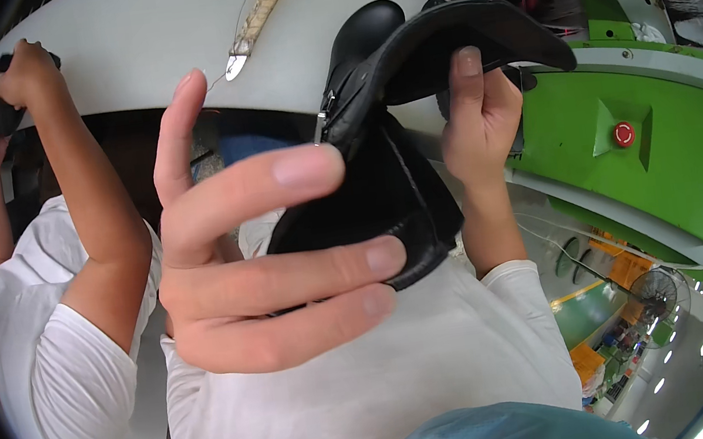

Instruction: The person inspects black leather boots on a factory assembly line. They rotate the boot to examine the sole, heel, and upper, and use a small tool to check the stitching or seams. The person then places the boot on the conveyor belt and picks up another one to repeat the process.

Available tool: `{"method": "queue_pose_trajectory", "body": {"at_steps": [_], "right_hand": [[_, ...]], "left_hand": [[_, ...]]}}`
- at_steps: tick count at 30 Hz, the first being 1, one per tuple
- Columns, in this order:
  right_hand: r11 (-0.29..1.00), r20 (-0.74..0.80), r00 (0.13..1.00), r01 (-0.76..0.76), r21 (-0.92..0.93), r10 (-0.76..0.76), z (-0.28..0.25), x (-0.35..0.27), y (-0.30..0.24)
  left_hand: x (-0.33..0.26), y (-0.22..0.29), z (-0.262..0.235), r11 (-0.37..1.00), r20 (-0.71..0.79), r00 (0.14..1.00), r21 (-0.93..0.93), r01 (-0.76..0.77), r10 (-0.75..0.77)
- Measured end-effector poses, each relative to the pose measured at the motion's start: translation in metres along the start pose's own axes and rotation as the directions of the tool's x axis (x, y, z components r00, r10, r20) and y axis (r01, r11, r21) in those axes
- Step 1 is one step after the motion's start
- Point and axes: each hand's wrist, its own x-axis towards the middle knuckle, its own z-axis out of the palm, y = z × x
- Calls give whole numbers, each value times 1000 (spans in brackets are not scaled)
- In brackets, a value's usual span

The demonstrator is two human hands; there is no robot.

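A black boot upper (403,64) with a small metal zip pull is held up in front of my chest, its curved flared edge pointing to the upper right. My left hand (262,274), large in the foreground, lays several fingers over the shaft, while one finger stands up away from it. My right hand (480,120) grips the far right side, thumb pressed against the inner face under the flared edge. The other right fingers are mostly hidden behind the upper.
On the white table (128,45) lies a knife (257,20) with a wrapped handle and a thin cord. At left, a co-worker (58,334) in white handles a dark piece. A green machine (551,125) with a red button (624,134) stands at right; a fan (657,292) is beyond.
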Motion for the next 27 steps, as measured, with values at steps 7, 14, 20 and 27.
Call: {"method": "queue_pose_trajectory", "body": {"at_steps": [7,14,20,27], "right_hand": [[996,101,992,78,39,-82,13,11,-12],[993,184,976,119,4,-118,25,23,-17],[985,163,976,159,-67,-146,5,17,-18],[663,256,949,-314,680,186,9,-47,15]], "left_hand": [[0,-7,-12,996,81,993,-27,-85,87],[0,-10,-13,999,70,997,-29,-40,42],[13,12,7,972,-101,977,-161,169,-187],[36,-4,33,980,-39,998,-197,39,-48]]}}
